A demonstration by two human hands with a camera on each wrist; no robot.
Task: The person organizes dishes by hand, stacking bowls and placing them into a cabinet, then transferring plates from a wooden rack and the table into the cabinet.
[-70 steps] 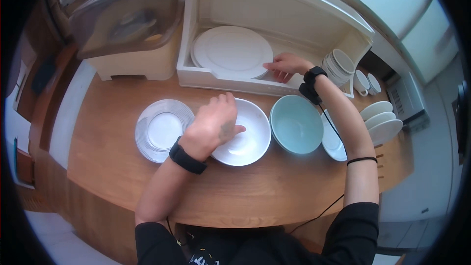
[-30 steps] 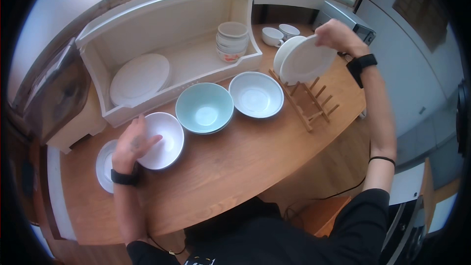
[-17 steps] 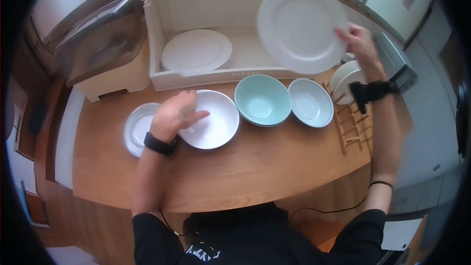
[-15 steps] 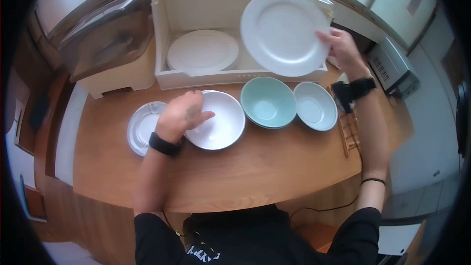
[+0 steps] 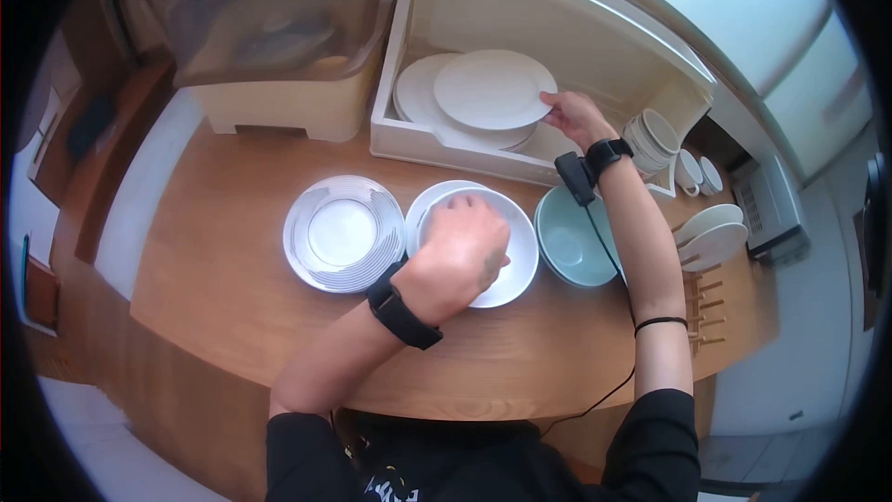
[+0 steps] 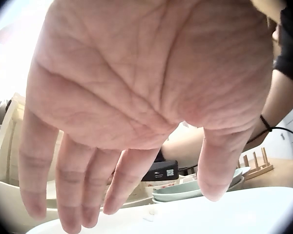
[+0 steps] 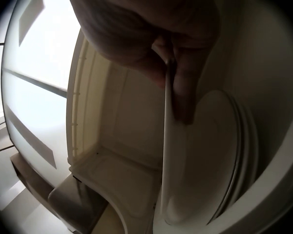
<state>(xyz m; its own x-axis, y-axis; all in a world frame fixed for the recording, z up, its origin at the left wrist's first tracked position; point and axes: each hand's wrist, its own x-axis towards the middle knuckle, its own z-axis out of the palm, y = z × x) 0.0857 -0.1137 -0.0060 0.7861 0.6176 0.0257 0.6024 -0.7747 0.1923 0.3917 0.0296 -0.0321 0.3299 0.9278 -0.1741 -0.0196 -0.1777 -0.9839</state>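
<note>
A flat white plate [image 5: 488, 88] is pinched at its right edge by my right hand [image 5: 573, 118]. It overlaps a stack of larger white plates [image 5: 413, 93] inside the cream plastic box [image 5: 465, 156]. Seen edge-on in the right wrist view, the held plate [image 7: 171, 161] tilts in front of the stacked plates [image 7: 246, 146]. My left hand [image 5: 462, 251] hovers over a white bowl [image 5: 522, 256], covering part of it. In the left wrist view its fingers hang down loosely, thumb apart, close above the bowl's white rim [image 6: 268, 200].
Striped plates [image 5: 339, 232] lie at left, teal bowls [image 5: 576, 246] at right. A wooden rack [image 5: 708, 311] holds upright plates [image 5: 714, 242]. Stacked small bowls [image 5: 655, 135] and cups [image 5: 689, 172] stand behind. A lidded bin [image 5: 279, 107] is at back left.
My right hand took the plate from the rack and carried it left, over the stack in the box. My left hand stayed by the white bowl; a second white rim shows more behind it.
</note>
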